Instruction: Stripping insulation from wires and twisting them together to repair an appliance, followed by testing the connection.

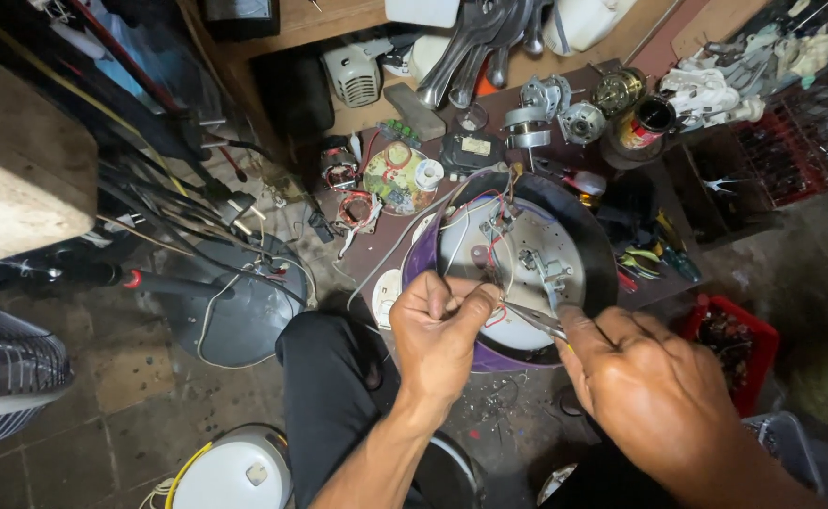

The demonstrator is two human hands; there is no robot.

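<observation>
An upturned round appliance [591,247] with a purple body, dark rim and bare metal base plate lies on a low workbench before me. Red and white wires [491,247] run across its plate. My left hand [438,330] pinches a wire at the plate's near edge, fingers closed on it. My right hand [642,377] grips a metal hand tool [535,320] whose tip points at that same wire, close to my left fingers. Small metal brackets [538,266] stand on the plate.
The low workbench [376,247] carries motor coils [356,209], a circuit disc [397,175], metal parts and a can [642,124]. A red crate [736,347] sits at right, a grey dish-shaped lid [244,311] at left, a white round appliance [235,471] below. My knee in dark trousers [329,377] is bent in front.
</observation>
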